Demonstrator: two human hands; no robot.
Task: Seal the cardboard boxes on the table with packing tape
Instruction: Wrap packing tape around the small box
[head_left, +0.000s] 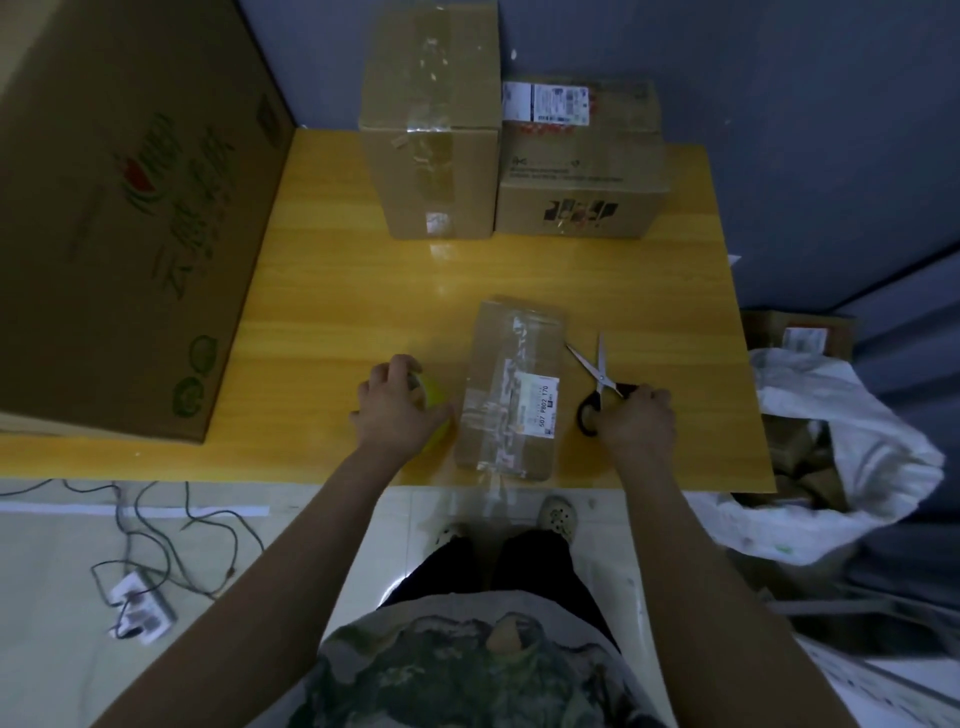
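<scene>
A small flat cardboard box (511, 384) with clear tape and a white label lies near the front edge of the yellow table (332, 312). A loose strip of tape hangs from it over the table edge. Left of the box, my left hand (397, 408) grips a roll of packing tape (434, 397) with a yellow-green core. On the other side, my right hand (636, 418) holds the black handles of scissors (597, 371), whose blades are spread and point away from me. Two taped boxes, a tall one (431, 124) and a lower one (582, 166), stand at the back.
A very large printed carton (119, 208) fills the table's left side. A white sack (831, 457) with cardboard pieces sits off the right edge. Cables and a power strip (140, 608) lie on the floor at the left. My feet stand just under the front edge.
</scene>
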